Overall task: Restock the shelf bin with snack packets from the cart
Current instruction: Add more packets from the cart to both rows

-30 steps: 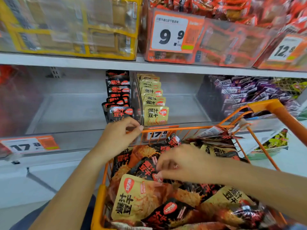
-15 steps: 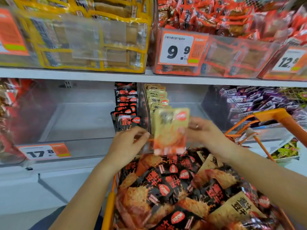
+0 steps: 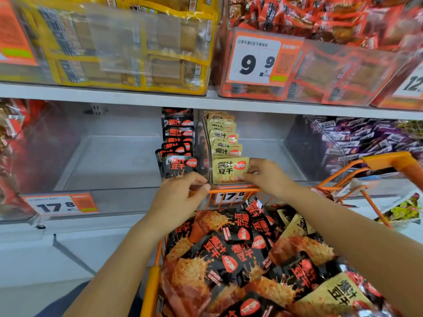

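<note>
Clear plastic shelf bin (image 3: 270,154): mostly bare floor, one row of yellow snack packets (image 3: 223,138) standing upright along its left wall, front to back. Front yellow packet (image 3: 229,169) of that row: upright, label facing out, black and red print, at the bin's front left corner. Orange wire cart (image 3: 389,163): directly below the bin's front, heaped with black-and-orange and yellow packets (image 3: 240,255) lying at mixed angles.

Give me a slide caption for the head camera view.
Right hand sets a yellow packet at the row's front; left hand steadies the bin.
</note>
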Tool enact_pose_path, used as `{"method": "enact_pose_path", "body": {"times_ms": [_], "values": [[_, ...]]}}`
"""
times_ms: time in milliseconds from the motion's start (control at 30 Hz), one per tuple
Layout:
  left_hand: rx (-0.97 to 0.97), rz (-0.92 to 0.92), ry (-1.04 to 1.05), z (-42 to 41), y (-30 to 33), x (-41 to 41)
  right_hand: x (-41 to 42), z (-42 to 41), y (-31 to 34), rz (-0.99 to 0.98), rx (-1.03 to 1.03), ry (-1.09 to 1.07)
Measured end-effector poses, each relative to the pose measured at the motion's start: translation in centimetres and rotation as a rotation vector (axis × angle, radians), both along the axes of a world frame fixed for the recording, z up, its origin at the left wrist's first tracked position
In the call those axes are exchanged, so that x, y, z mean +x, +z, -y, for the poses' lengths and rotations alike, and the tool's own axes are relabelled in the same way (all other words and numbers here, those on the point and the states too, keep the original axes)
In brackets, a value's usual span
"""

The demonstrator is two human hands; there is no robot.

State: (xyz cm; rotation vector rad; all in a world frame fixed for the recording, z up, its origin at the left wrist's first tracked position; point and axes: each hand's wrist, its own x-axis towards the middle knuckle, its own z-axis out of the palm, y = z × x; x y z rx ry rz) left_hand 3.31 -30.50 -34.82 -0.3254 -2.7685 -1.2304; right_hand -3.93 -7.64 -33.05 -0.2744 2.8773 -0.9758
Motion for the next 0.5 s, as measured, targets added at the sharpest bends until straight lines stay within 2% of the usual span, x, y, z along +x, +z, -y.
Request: {"method": "enact_pose_path", "body": {"times_ms": [67, 133, 300, 500], "values": [[-0.016, -0.006, 0.012, -0.1, -0.1, 0.0, -0.3, -0.2, 0.2, 0.078, 0.152, 0.022], [-0.024, 0.001, 0.012, -0.1, -0.1, -0.1, -0.5, -0.5, 0.7, 0.122, 0.214, 0.030], [-0.024, 0.006, 0.020, -0.1, -0.1, -0.1, -0.4, 0.0, 2.0, -0.040, -0.178, -0.072], [-0.037, -0.017, 0.029, -0.2, -0.1, 0.1, -0.4, 0.4, 1.7, -0.069, 0.013, -0.001]]}}
